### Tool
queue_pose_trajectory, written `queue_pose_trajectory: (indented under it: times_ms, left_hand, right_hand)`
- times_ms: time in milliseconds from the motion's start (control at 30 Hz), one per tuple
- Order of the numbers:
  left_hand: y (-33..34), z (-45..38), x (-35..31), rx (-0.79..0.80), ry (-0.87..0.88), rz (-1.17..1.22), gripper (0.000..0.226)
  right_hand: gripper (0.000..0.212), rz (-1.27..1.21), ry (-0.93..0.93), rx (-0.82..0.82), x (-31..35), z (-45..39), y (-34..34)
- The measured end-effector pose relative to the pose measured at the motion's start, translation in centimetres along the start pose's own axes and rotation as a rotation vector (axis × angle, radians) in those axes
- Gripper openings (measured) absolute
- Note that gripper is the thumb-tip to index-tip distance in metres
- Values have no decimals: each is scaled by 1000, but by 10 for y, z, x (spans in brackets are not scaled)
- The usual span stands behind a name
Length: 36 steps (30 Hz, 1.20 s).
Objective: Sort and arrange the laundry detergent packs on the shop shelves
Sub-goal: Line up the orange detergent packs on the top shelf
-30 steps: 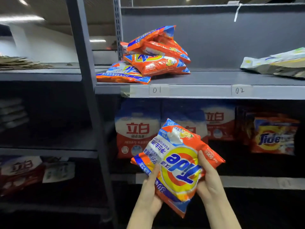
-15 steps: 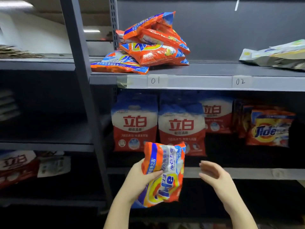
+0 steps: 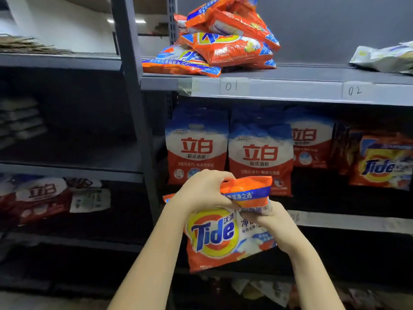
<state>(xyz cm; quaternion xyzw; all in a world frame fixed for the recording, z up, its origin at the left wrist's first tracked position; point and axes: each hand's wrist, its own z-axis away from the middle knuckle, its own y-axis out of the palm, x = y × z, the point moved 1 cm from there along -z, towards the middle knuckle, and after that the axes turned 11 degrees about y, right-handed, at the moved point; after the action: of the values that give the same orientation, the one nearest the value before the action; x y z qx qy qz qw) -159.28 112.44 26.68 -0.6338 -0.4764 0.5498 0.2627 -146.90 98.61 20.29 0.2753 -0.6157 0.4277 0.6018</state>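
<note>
Both hands, left hand (image 3: 202, 193) & right hand (image 3: 271, 222), grip orange plastic Tide pack (image 3: 221, 238) w/ folded top; orange pack heap (image 3: 220, 39) at grey top shelf (image 3: 290, 86) left end unsorted, so early on.

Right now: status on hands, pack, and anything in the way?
Left hand grips the Tide pack at its top; right hand grips its right side. Pack upright, in front of the middle shelf. Nothing between pack and shelves.

Dim aisle, ceiling strip lights (image 3: 125, 20) glowing upper left, lower shelves in shadow, edges blurred and bowed
</note>
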Motion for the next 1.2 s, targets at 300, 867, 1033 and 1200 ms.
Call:
queue_pose_trajectory:
  times_ms: [300, 867, 1033, 1200]
  left_hand:
    - [22, 42, 41, -493, -247, 522, 67]
    - [79, 37, 37, -464, -463, 1313, 52]
    - [75, 22, 28, -523, -374, 1305, 47]
    - [76, 8, 21, -561, -355, 1319, 50]
  right_hand:
    - [38, -595, 86, -92, -11, 5, 8]
    - [30, -268, 253, -69, 0, 10, -20]
    - [57, -170, 256, 98, -18, 19, -43]
    - [63, 9, 259, 18, -34, 27, -51]
